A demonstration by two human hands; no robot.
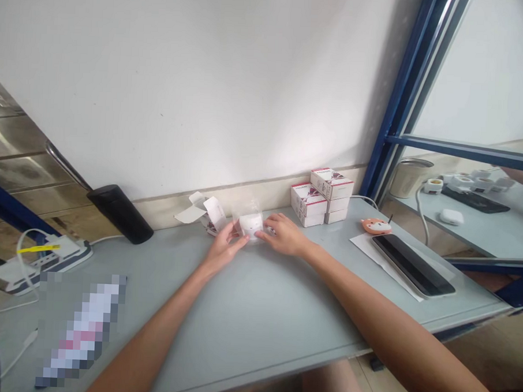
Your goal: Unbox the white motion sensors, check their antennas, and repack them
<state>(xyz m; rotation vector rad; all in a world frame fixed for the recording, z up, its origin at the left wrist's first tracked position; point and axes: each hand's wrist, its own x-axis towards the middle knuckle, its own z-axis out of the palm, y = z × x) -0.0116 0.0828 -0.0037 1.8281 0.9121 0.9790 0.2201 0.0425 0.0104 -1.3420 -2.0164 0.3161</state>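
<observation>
Both my hands meet near the back of the grey table (256, 311). My left hand (223, 245) and my right hand (286, 234) pinch a small white item in a clear plastic bag (249, 221) between their fingertips. Just behind my left hand lies an opened white carton (204, 211) with its flaps up. A stack of small red-and-white boxes (322, 197) stands to the right of my right hand, against the wall.
A black cylinder (120, 213) leans at the wall on the left, with a white power strip (37, 258) and cables beyond it. A black phone (412, 265) on paper and an orange gadget (375, 226) lie right. A blue frame (400, 98) borders a second table with white parts.
</observation>
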